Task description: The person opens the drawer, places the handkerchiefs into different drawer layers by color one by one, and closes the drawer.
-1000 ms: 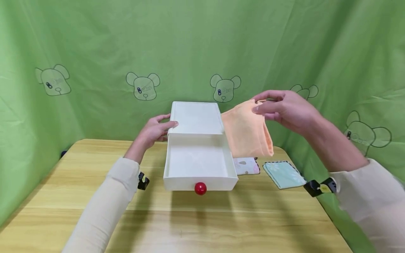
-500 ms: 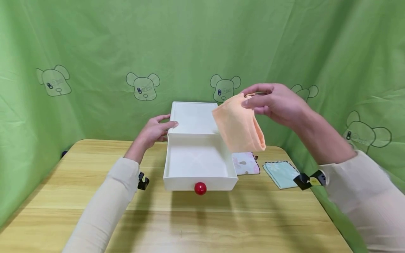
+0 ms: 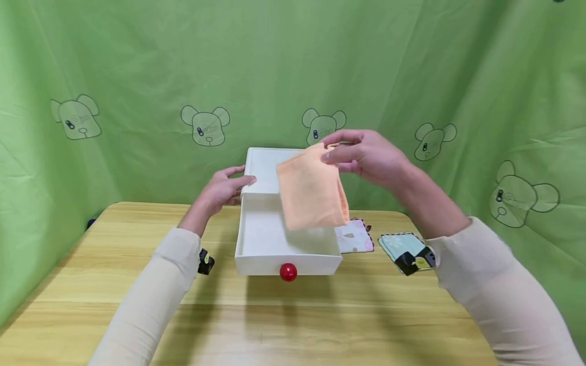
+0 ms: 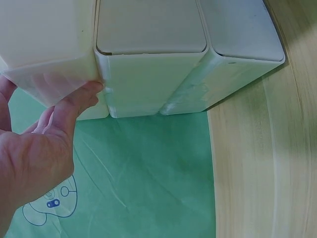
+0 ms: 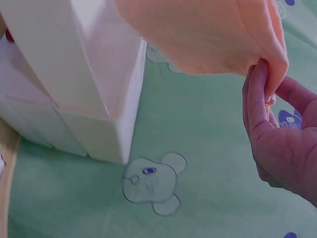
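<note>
A white drawer unit [image 3: 262, 166] stands on the table, its top drawer [image 3: 261, 265] pulled out and showing a red ball knob [image 3: 288, 272]. My left hand [image 3: 218, 190] holds the unit's upper left side, thumb over the top edge. In the left wrist view, bent fingers [image 4: 74, 106] lie against the unit's top tier. My right hand [image 3: 371, 157] pinches a folded peach towel [image 3: 311, 190] by its upper corner, where a small loop shows. The towel hangs over the drawer, covering part of the unit's top and the drawer's inside in the head view.
Right of the unit lies a folded white patterned towel [image 3: 354, 238], partly hidden behind the drawer. Further right, the right wrist's black camera overlaps a mint green towel [image 3: 396, 241]. A green curtain [image 3: 265, 71] hangs behind the wooden table [image 3: 137, 254].
My right hand has carried the peach towel leftward from beside the unit to over the drawer. My left hand and the drawer have stayed in place.
</note>
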Tool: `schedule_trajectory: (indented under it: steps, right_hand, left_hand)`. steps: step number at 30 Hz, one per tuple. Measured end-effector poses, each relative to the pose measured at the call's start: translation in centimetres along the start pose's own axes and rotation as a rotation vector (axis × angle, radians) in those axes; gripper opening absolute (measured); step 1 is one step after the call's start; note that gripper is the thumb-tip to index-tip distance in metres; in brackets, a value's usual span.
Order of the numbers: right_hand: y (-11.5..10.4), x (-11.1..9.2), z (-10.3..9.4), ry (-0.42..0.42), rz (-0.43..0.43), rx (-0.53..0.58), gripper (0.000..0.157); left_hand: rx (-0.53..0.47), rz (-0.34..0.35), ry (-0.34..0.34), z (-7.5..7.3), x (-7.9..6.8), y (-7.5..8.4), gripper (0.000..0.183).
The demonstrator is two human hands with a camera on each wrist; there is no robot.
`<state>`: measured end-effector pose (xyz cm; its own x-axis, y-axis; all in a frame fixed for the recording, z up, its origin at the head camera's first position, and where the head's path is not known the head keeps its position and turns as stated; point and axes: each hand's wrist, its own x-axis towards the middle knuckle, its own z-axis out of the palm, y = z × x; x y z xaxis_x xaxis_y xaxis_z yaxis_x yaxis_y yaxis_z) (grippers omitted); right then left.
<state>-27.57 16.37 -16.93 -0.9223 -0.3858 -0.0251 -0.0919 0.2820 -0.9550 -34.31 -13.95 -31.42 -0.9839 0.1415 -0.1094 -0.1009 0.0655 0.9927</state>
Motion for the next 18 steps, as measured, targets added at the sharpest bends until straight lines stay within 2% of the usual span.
schedule_trajectory:
  steps: [7,18]
  right_hand:
    - [2.1,1.3,2.2,-0.044,0.024,0.125,0.037]
    - [4.7,3.0,4.2,-0.027,0.079,0.259,0.039]
  left_hand:
    - [0.005,0.009,0.004,0.0,0.0,-0.1,0.079]
    - [0.053,0.014,0.029,-0.2,0.2,-0.2,0.075]
